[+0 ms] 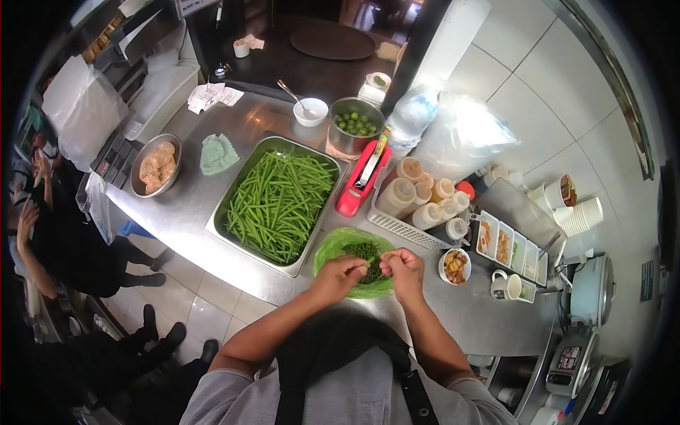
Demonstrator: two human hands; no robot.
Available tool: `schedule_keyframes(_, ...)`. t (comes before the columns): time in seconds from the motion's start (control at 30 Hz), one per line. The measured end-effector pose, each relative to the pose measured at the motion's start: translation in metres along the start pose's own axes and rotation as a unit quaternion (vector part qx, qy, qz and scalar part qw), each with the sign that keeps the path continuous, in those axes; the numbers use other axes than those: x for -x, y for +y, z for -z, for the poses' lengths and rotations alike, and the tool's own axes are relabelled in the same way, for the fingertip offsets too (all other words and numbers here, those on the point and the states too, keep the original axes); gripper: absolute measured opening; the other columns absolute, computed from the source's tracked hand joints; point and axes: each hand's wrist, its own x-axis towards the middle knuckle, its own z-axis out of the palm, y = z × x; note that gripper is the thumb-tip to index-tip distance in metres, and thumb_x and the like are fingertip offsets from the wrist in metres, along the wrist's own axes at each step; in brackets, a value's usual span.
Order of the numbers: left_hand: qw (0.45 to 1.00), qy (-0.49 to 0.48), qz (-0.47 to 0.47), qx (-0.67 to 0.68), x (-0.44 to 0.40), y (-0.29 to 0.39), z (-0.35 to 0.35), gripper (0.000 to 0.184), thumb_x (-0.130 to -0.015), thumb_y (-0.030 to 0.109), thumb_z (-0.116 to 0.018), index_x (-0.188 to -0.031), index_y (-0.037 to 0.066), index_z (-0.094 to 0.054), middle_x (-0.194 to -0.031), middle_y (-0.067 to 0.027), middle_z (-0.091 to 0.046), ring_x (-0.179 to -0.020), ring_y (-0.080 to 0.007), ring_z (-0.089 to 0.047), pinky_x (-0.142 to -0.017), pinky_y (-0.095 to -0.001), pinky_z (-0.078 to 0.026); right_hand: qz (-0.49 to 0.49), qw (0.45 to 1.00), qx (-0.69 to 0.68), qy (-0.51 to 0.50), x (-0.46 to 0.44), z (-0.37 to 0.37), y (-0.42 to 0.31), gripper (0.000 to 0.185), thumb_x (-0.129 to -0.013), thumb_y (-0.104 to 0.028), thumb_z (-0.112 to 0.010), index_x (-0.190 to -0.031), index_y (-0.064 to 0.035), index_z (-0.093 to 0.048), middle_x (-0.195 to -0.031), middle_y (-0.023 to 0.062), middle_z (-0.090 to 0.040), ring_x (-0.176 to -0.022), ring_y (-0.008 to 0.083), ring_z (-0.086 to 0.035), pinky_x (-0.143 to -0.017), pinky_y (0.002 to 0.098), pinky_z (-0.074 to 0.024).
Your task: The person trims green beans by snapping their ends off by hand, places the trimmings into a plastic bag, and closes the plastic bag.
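A green plastic bag (pixel 327 246) lies open at the counter's front edge with small dark green bits (pixel 363 253) inside. Over its left side is my left hand (pixel 340 278), fingers pinched together. My right hand (pixel 402 271) is closed in a pinch over the bag's right side, close to the left one. Between the fingertips there seems to be a small green piece, too small to name. Long green beans (pixel 278 200) fill a deep metal tray (pixel 214 225) just left of the bag.
Behind the bag lie a red tape dispenser (pixel 358 185) and a basket (pixel 407 230) of sauce bottles. A pot (pixel 345 146) of green limes, a white bowl (pixel 310 112) and a metal bowl (pixel 136 173) of food stand farther off. People (pixel 67 234) stand at the left.
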Motion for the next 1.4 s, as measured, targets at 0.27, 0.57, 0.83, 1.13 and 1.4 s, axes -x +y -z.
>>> schedule_keyframes(0.27, 0.921, 0.067, 0.107, 0.368, -0.011, -0.001, 0.022, 0.02, -0.104, 0.017, -0.051, -0.113, 0.0, -0.057, -0.102, -0.0145, -0.068, -0.074, -0.0182, -0.066, -0.072, -0.0336, -0.056, -0.012, 0.982, 0.138, -0.13, 0.001, 0.004, 0.026, 0.02, -0.092, -0.015, -0.064, -0.101, 0.0021, -0.069, -0.085, 0.0035, -0.069, -0.071, 0.0096, -0.061, -0.066, 0.0248, -0.0496)
schedule_keyframes(0.57, 0.922, 0.062, 0.086, 0.371, -0.008, 0.001, 0.022, 0.021, -0.104, 0.015, -0.05, -0.114, -0.002, -0.057, -0.109, -0.0146, -0.068, -0.081, -0.0166, -0.067, -0.077, -0.0313, -0.056, 0.149, 0.931, 0.304, -0.134, 0.011, -0.002, 0.0, 0.01, -0.086, -0.007, -0.065, -0.09, 0.0013, -0.07, -0.078, 0.0019, -0.067, -0.069, 0.0063, -0.058, -0.062, 0.0229, -0.0472)
schedule_keyframes(0.83, 0.974, 0.084, -0.205, 0.049, 0.01, 0.036, 0.007, 0.022, -0.095, -0.002, -0.056, -0.114, -0.001, -0.065, -0.109, -0.0156, -0.069, -0.098, -0.0246, -0.068, -0.09, -0.035, -0.053, -0.121, 0.986, -0.112, 0.022, -0.016, -0.003, 0.023, 0.01, -0.087, -0.011, -0.065, -0.083, -0.0016, -0.068, -0.07, 0.0032, -0.064, -0.058, 0.0082, -0.052, -0.053, 0.0228, -0.041)
schedule_keyframes(1.13, 0.899, 0.32, -0.163, -0.253, -0.013, 0.046, 0.128, 0.027, -0.089, -0.002, -0.064, -0.115, 0.002, -0.067, -0.106, -0.0171, -0.067, -0.09, -0.0264, -0.067, -0.075, -0.0307, -0.054, 0.04, 0.969, 0.223, -0.096, 0.003, 0.007, 0.045, 0.024, -0.083, -0.009, -0.074, -0.102, 0.0044, -0.067, -0.081, 0.0032, -0.065, -0.069, 0.0089, -0.056, -0.066, 0.0229, -0.0481)
schedule_keyframes(1.4, 0.902, 0.304, -0.132, -0.277, -0.036, 0.02, 0.16, 0.033, -0.086, 0.0, -0.066, -0.118, 0.001, -0.064, -0.119, -0.0191, -0.062, -0.105, -0.0329, -0.062, -0.088, -0.0386, -0.05, 0.148, 0.863, 0.445, -0.189, 0.002, 0.006, 0.029, 0.032, -0.079, -0.016, -0.075, -0.109, -0.0047, -0.068, -0.094, 0.0142, -0.064, -0.092, 0.0308, -0.063, -0.082, 0.0393, -0.0508)
